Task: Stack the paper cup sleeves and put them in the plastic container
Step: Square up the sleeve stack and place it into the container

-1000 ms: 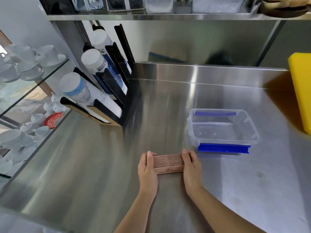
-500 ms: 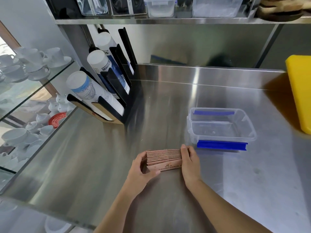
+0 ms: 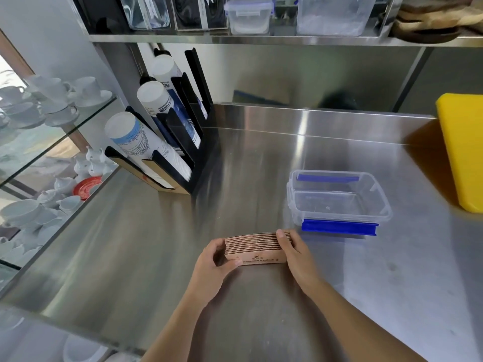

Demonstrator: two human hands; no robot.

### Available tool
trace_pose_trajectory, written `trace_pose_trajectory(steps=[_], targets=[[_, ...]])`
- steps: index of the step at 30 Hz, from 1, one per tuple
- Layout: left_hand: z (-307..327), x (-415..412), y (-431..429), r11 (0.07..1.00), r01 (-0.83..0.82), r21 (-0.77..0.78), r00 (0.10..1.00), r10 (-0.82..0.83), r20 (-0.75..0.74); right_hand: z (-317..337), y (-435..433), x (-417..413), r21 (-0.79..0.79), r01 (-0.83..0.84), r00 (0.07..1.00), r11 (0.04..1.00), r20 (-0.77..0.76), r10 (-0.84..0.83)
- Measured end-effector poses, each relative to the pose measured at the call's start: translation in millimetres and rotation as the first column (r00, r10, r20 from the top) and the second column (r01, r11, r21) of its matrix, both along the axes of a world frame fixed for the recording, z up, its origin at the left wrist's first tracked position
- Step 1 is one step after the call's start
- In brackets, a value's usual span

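Note:
A stack of several flat brown paper cup sleeves point(image 3: 254, 248) stands on edge on the steel counter, just in front of me. My left hand point(image 3: 213, 267) wraps around its left end, thumb on the near face. My right hand point(image 3: 296, 253) presses flat against its right end, fingers over the top. The clear plastic container point(image 3: 384, 205) with blue clips sits open to the right and a little beyond the stack, with nothing inside it.
A black rack of paper cup tubes point(image 3: 162, 150) stands at the back left. A yellow block point(image 3: 462, 150) lies at the right edge. Glass shelves with white cups point(image 3: 49, 105) are beyond the counter's left edge. A steel shelf point(image 3: 261, 39) with tubs runs overhead.
My left hand has turned from flat against the stack's end to curled around it, with the thumb on the front. The stack has tilted slightly. The right hand stays at the right end.

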State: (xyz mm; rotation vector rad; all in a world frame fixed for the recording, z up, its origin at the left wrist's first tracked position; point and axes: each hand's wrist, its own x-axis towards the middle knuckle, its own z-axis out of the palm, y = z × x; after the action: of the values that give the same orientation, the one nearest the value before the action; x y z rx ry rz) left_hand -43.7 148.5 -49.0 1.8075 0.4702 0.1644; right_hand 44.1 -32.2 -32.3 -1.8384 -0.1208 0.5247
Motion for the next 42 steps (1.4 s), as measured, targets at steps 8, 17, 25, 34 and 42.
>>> trace_pose_trajectory(steps=[8, 17, 25, 34, 42], targets=[[-0.9, 1.0, 0.4, 1.0, -0.003, 0.001, 1.0, 0.003, -0.001, 11.2, -31.1, 20.8, 0.007, -0.291, 0.957, 0.957, -0.004, 0.291], [1.1, 3.3, 5.9, 1.0, 0.0, -0.024, 1.0, -0.001, -0.015, 10.9, -31.4, 17.6, 0.049, -0.178, 0.984, 0.983, -0.024, 0.179], [12.1, 5.1, 1.9, 0.989, -0.026, -0.144, 0.999, 0.031, 0.033, 15.7, -31.9, 12.3, 0.187, 0.003, 0.998, 0.982, -0.064, 0.009], [64.2, 54.5, -32.4, 0.95, -0.097, -0.296, 0.971, 0.156, 0.183, 66.4, -53.8, 35.1, 0.308, 0.278, 0.957, 0.91, -0.002, -0.291], [96.0, 121.6, -85.2, 0.99, -0.072, -0.125, 0.986, 0.09, 0.141, 106.2, -93.3, 79.5, 0.23, 0.439, 0.898, 0.868, -0.082, -0.432]])
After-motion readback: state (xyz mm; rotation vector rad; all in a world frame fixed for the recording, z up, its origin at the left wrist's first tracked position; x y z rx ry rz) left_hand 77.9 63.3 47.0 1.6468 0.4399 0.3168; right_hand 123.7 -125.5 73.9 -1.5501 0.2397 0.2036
